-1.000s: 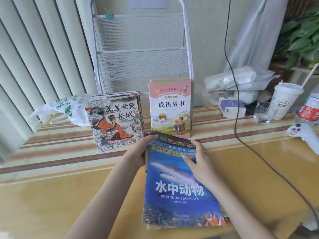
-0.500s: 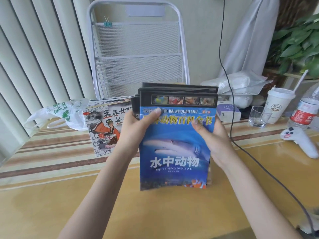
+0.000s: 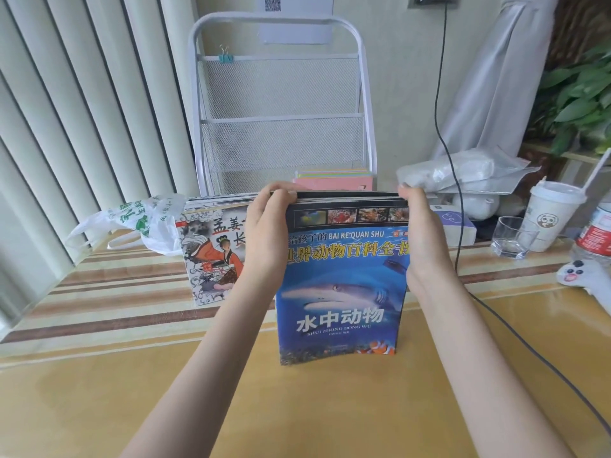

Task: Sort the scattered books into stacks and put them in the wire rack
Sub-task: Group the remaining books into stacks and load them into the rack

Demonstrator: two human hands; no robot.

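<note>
While your head camera looks down over the table (image 3: 99, 408), you hold a stack of blue shark-cover books (image 3: 340, 292) upright on its bottom edge in the middle of the yellow surface. Your left hand (image 3: 266, 233) grips the stack's upper left side, fingers curled over the top edge and pressed together. Your right hand (image 3: 421, 239) grips the upper right side the same way, fingers curled over the top; you cannot tell how the thumb lies behind the cover.

Just left of and behind the stack stands a second stack with an ink-drawn cover (image 3: 213, 256), partly hidden by your left wrist. Farther back, the top of a pink-cover stack (image 3: 334, 180) shows above your hands, right in front of the white wire rack (image 3: 281, 104), which stands at the far edge against the wall.

A green-printed plastic bag (image 3: 139, 219) lies at far left. On the right sit a clear glass (image 3: 512, 238), a paper cup with straw (image 3: 552, 216) and a black cable (image 3: 446, 127).
</note>
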